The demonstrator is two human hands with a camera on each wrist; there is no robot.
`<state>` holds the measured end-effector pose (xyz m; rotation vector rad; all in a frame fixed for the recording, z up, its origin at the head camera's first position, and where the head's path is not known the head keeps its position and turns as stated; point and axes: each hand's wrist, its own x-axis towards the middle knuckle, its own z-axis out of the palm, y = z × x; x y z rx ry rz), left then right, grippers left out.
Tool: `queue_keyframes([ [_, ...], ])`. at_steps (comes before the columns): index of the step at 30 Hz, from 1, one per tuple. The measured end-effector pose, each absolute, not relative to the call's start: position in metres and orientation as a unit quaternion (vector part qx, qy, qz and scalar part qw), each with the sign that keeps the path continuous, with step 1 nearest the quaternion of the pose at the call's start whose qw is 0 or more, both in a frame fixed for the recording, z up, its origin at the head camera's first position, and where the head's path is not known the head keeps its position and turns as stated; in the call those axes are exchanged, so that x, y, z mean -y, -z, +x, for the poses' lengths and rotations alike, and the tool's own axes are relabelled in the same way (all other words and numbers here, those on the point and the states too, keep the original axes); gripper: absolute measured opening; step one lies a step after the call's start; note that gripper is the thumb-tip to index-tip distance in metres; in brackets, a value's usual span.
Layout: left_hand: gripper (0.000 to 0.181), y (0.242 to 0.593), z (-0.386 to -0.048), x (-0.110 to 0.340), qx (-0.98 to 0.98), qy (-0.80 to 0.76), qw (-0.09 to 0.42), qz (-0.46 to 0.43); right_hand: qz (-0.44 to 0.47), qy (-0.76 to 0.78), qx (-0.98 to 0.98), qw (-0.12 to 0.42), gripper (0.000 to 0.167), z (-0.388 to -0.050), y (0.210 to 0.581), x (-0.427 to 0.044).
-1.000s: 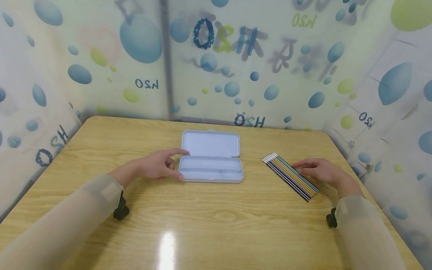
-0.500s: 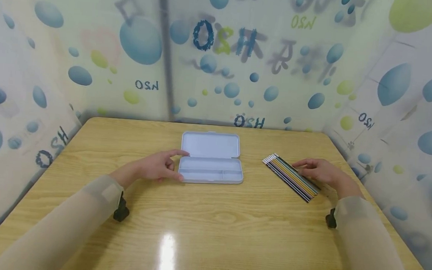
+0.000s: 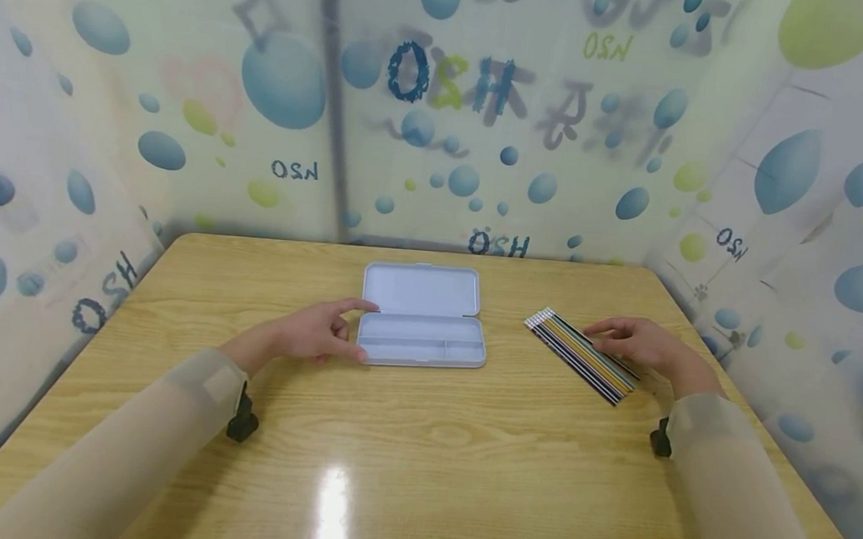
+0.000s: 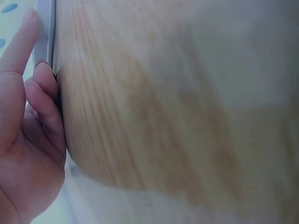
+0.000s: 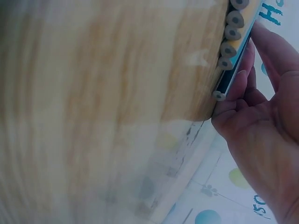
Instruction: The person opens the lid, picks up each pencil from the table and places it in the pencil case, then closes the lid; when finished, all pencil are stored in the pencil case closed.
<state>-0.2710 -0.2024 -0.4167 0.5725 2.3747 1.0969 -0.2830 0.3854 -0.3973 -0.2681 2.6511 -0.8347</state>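
A light blue-grey pencil case (image 3: 422,351) lies open on the table, its lid folded back and its divided tray bare. My left hand (image 3: 313,330) holds the case's left end, index finger at the hinge corner and thumb at the front corner; its other fingers are curled in the left wrist view. To the right, several unsharpened pencils (image 3: 574,355), black, yellow and green, lie side by side at a slant. My right hand (image 3: 640,344) pinches the outermost dark green pencil (image 5: 229,80), whose near end stands slightly apart from the row. Fingertip contact is partly hidden.
The wooden table (image 3: 417,469) reaches back to a curtain (image 3: 439,161) patterned with droplets and letters, which also closes in both sides. Dark wrist straps (image 3: 243,419) show beneath both sleeves.
The near end of the dark green pencil has shifted right, away from the row. My left hand and the pencil case have stayed in place.
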Motion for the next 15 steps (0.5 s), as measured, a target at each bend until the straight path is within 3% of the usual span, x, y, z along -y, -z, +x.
queue_keyframes([
  [15, 0.092, 0.4162, -0.2721, 0.2014, -0.864, -0.395, 0.235, 0.205, -0.104, 0.270, -0.944, 0.158, 0.051, -0.2833, 0.3969, -0.3858],
])
